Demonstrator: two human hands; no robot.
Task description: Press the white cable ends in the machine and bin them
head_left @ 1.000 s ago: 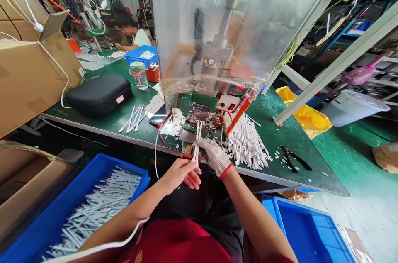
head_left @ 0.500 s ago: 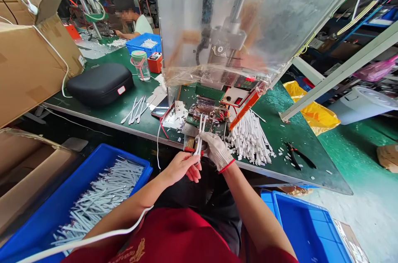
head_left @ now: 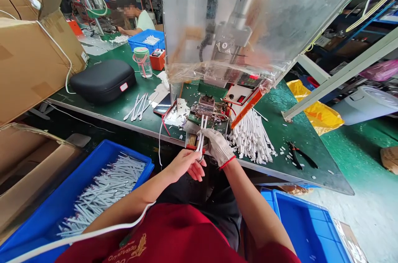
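Note:
A small bunch of white plastic strips (head_left: pixel 201 138) stands upright between my hands, just in front of the press fixture (head_left: pixel 205 107). My left hand (head_left: pixel 186 165), bare, grips the strips low down. My right hand (head_left: pixel 218 147), in a white knit glove with a red cuff, pinches them from the other side. The lower ends of the strips are hidden by my fingers. A loose pile of similar white strips (head_left: pixel 250 140) lies on the green bench to the right of my right hand.
A clear plastic shield (head_left: pixel 224 18) covers the press. A blue tray of white strips (head_left: pixel 105 188) sits lower left, an unfilled-looking blue tray (head_left: pixel 304 230) lower right. Black-handled pliers (head_left: pixel 300 156) lie on the bench. A co-worker (head_left: pixel 137 20) sits beyond.
The whole view has shifted slightly as my head moved, with the bench sitting higher in the frame. My hands have risen slightly and still hold the strips.

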